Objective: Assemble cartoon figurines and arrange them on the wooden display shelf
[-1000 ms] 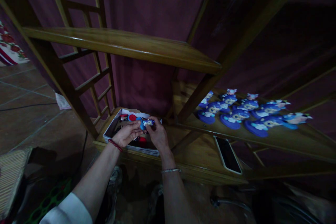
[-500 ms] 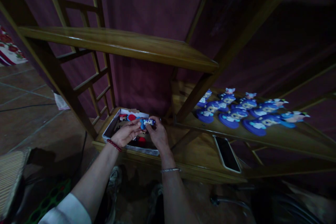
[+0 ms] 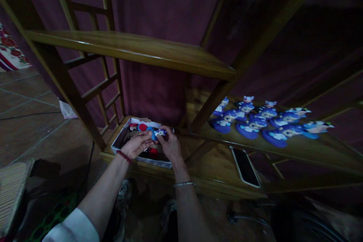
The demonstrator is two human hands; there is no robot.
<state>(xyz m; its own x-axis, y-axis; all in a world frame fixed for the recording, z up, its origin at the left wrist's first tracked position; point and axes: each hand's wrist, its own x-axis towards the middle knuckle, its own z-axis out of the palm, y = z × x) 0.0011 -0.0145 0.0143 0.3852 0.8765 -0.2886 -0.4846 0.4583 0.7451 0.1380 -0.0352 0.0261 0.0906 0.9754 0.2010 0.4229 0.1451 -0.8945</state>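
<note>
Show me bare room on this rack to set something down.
Lower board: a bare patch lies between the right forearm and the phone. Crowded: the side shelf, where blue figurines cluster, and the box of small items under the left hand and right hand.

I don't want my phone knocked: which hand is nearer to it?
The right. The right hand is left of the phone, by the right end of the open box; the left hand is farther left, over the box. Both hold one blue figurine.

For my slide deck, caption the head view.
Left hand and right hand hold a blue figurine over an open box.
</note>
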